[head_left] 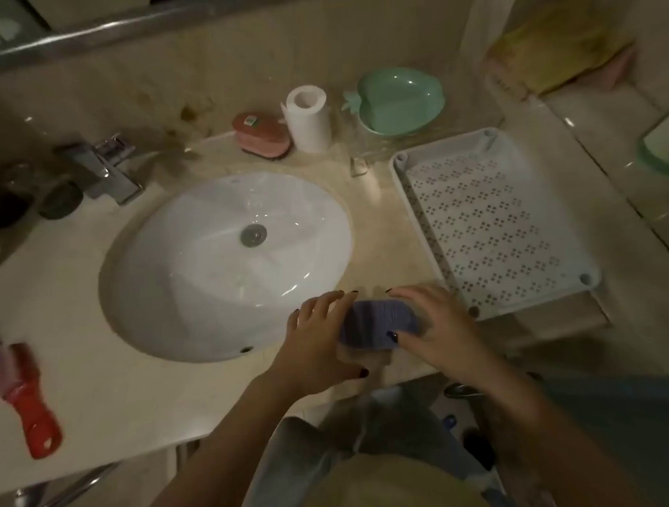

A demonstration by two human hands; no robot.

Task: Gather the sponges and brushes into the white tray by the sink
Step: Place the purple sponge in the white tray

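White tray (410, 197) sat right of the sink (198, 296) on the counter (102, 394), holding nothing. Both hands gripped a purple sponge (379, 325) at the near edge: left hand (320, 337) and right hand (438, 329) on either end. A red brush (29, 400) lay far left; a pink brush (260, 136) stood behind the sink.
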